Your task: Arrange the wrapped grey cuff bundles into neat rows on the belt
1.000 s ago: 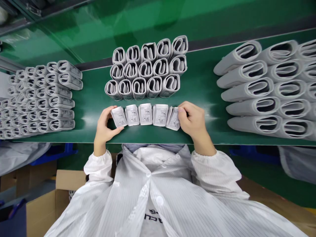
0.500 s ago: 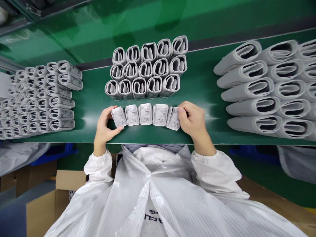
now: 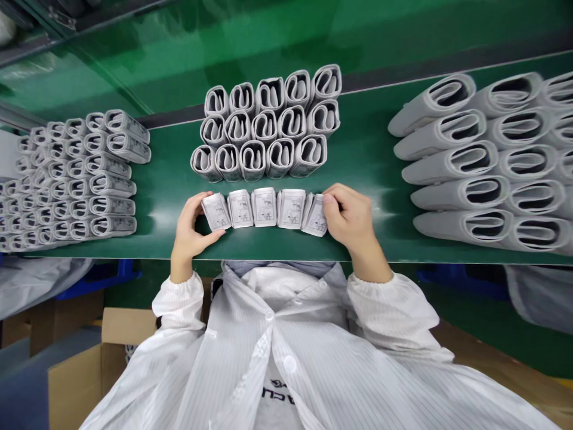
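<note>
A short row of rolled grey blood pressure cuffs, each with a line drawing printed on its face, lies in front of me on the green table [image 3: 376,239]. At the row's left end, my left hand [image 3: 188,230] curves around the leftmost cuff [image 3: 216,212], fingers at its upper side and thumb below. My right hand [image 3: 351,218] is closed on the rightmost cuff [image 3: 316,216], thumb against its printed face. Between the hands sit several more cuffs, among them a middle cuff [image 3: 264,206]. The fingertips behind the right-hand cuff are hidden.
Just beyond the row, a block of rolled cuffs [image 3: 264,126] stands on end in three rows. Stacked cuffs [image 3: 111,206] fill the left side, and larger grey rolls [image 3: 452,161] the right. An open cardboard box [image 3: 76,382] is below the table at left.
</note>
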A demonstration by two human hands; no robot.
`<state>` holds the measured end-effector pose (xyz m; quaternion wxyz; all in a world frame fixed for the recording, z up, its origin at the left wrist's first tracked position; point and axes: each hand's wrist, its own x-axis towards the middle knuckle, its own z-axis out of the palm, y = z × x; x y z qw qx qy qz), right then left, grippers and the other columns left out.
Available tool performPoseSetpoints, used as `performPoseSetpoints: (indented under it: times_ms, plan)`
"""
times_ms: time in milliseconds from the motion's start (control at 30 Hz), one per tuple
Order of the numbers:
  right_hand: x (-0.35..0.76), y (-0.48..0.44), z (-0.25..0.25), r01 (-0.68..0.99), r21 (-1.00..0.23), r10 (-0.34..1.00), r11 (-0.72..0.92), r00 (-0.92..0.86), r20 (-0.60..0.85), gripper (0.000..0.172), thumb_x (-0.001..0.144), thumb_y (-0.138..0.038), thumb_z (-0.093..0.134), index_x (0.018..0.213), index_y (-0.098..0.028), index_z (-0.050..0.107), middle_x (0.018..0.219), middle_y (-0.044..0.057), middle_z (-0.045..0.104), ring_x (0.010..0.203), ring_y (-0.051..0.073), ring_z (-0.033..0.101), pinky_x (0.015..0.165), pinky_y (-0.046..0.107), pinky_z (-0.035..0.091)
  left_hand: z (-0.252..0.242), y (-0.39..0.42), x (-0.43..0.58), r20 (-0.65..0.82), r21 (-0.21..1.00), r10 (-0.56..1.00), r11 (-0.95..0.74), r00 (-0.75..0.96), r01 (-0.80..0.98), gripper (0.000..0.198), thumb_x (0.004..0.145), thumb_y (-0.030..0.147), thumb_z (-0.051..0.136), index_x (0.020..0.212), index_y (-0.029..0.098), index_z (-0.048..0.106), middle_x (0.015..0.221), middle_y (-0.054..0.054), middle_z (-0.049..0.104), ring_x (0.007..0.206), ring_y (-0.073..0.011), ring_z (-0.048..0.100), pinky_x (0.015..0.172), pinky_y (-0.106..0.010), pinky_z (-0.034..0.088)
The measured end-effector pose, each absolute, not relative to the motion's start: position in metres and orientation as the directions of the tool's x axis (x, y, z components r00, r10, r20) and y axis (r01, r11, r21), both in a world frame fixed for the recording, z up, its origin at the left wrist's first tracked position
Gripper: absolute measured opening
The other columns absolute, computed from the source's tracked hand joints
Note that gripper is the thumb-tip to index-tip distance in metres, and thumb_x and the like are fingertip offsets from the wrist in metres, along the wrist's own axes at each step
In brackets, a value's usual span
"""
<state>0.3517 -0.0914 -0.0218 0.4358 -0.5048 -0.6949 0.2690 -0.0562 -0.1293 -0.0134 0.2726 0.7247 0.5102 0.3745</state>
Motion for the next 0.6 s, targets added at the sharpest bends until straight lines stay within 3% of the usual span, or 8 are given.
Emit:
performPoseSetpoints:
  times_ms: [233, 367, 433, 500, 600]
  plan:
    - [0.351, -0.091, -0.028, 0.437, -0.821, 0.927, 0.366, -0.096, 0.362, 0.043, 0.12, -0.052, 0.054, 0.084, -0.029, 0.06, 0.081, 0.005, 0.067, 0.071, 0.025, 0.063, 0.067, 0.044, 0.05, -0.014, -0.13, -0.055, 0.26, 0.784, 0.946, -0.324, 0.194, 0.53, 0.095, 0.093, 0.075, 0.091, 0.17, 0.031, 0.055, 0.162, -0.02, 0.066, 0.153, -0.0412, 0.071, 0.119, -0.057, 0.068]
    - [0.352, -0.089, -0.028, 0.367, -0.865, 0.91, 0.343, 0.099, 0.403, 0.038, 0.116, -0.063, 0.06, 0.1, -0.029, 0.066, 0.096, 0.006, 0.068, 0.071, 0.023, 0.06, 0.065, 0.042, 0.049, -0.015, -0.13, -0.056, 0.277, 0.785, 0.941, -0.338, 0.194, 0.519, 0.094, 0.092, 0.073, 0.093, 0.169, 0.032, 0.057, 0.162, -0.02, 0.067, 0.152, -0.0408, 0.072, 0.117, -0.055, 0.068]
    - [0.35, -0.094, -0.01, 0.301, -0.891, 0.905, 0.341, 0.153, 0.397, 0.04, 0.115, -0.064, 0.062, 0.096, -0.029, 0.065, 0.089, 0.005, 0.064, 0.066, 0.022, 0.055, 0.06, 0.042, 0.044, -0.015, -0.13, -0.057, 0.284, 0.782, 0.939, -0.344, 0.195, 0.52, 0.093, 0.092, 0.072, 0.093, 0.168, 0.032, 0.058, 0.161, -0.019, 0.068, 0.151, -0.0406, 0.072, 0.117, -0.055, 0.069]
    - [0.344, -0.104, 0.023, 0.171, -0.91, 0.919, 0.377, 0.057, 0.391, 0.043, 0.116, -0.058, 0.062, 0.084, -0.029, 0.061, 0.075, 0.004, 0.059, 0.062, 0.023, 0.054, 0.057, 0.043, 0.042, -0.015, -0.129, -0.058, 0.281, 0.776, 0.939, -0.344, 0.198, 0.529, 0.094, 0.092, 0.072, 0.093, 0.168, 0.032, 0.058, 0.161, -0.019, 0.068, 0.151, -0.0406, 0.073, 0.116, -0.054, 0.069]
    - [0.328, -0.128, 0.088, -0.229, -0.9, 0.851, 0.372, -0.303, 0.429, 0.042, 0.12, -0.046, 0.059, 0.082, -0.028, 0.06, 0.065, 0.0, 0.056, 0.053, 0.019, 0.05, 0.053, 0.04, 0.04, -0.014, -0.129, -0.058, 0.282, 0.774, 0.938, -0.348, 0.204, 0.529, 0.092, 0.093, 0.071, 0.093, 0.168, 0.031, 0.058, 0.161, -0.019, 0.068, 0.15, -0.0404, 0.073, 0.116, -0.054, 0.069]
